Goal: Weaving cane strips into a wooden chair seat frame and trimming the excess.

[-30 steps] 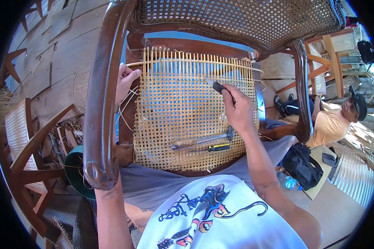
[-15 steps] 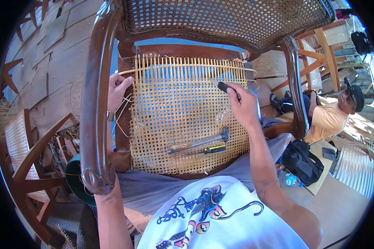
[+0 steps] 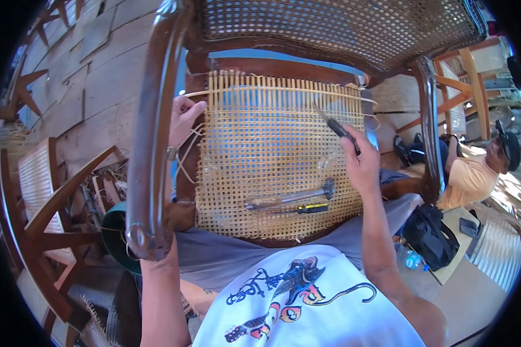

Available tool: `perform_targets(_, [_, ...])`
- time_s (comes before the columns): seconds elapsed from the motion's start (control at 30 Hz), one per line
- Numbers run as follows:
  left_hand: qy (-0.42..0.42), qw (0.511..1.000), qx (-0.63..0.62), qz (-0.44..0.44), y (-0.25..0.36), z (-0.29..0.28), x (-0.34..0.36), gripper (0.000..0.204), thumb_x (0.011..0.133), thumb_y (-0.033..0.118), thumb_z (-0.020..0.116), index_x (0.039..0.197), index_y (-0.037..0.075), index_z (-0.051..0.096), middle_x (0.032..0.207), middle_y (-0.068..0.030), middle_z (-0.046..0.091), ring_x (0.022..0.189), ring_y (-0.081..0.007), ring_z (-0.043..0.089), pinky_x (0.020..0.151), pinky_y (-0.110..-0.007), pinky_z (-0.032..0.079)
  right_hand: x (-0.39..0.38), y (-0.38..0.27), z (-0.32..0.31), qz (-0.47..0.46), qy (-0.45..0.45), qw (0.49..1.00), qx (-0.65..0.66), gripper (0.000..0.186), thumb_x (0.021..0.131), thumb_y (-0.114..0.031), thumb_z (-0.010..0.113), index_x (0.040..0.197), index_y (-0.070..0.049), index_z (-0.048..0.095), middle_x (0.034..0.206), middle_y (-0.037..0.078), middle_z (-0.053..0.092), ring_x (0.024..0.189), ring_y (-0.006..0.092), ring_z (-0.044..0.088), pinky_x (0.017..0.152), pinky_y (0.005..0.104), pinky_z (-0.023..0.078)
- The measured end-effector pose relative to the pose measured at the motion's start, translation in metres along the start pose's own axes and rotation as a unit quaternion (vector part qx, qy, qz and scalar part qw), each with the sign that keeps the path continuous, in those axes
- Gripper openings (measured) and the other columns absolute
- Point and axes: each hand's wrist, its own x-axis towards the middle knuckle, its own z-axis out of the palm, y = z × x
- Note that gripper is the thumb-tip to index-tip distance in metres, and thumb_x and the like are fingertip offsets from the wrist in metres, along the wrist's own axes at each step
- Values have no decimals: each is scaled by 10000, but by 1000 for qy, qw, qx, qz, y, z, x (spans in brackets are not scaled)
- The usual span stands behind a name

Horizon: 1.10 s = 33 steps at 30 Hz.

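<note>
1. Mostly, the central cane seat (image 3: pixel 243 156) was woven; open uprights (image 3: pixel 261 83) were left toward 12 o'clock.
2. At 10 o'clock, the left hand (image 3: pixel 185 120) was curled; any pinch could not be confirmed.
3. At 3 o'clock, a black-handled tool (image 3: pixel 337 127) was gripped by the right hand (image 3: pixel 363 162).

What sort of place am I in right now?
Probably a chair-caning workshop: a partly woven seat with a hammer lying on it, and another cane chair at the left.

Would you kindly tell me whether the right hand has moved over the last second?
Yes, the right hand has shifted to the right, judged against the woven cane seat.
</note>
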Motion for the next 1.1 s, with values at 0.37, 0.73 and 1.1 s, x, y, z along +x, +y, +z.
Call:
perform_targets(0.37, [31, 964, -258, -49, -69, -6, 5, 298, 867, 362, 744, 850, 88, 626, 781, 41, 598, 669, -48, 544, 561, -204, 411, -27, 61, 2, -141, -24, 987, -69, 323, 838, -141, 691, 1142, -41, 652, 1101, 158, 610, 1049, 295, 575, 914, 401, 457])
perform_targets(0.73, [-129, 849, -460, -224, -36, 19, -8, 586, 961, 530, 515, 1309, 60, 557, 1200, -89, 658, 1017, -196, 655, 915, -349, 532, 139, 243, -56, 543, 38, 834, 94, 642, 988, -557, 376, 1302, -19, 531, 1127, 179, 664, 973, 285, 642, 879, 428, 502])
perform_targets(1.1, [-192, 844, -426, -265, -56, 24, 13, 506, 966, 414, 574, 1300, 34, 571, 1159, -88, 672, 992, -183, 662, 849, -324, 546, 178, 387, -44, 220, 0, 974, 53, 788, 971, -657, 314, 1387, -9, 483, 1377, 131, 528, 1228, 239, 512, 1021, 345, 410])
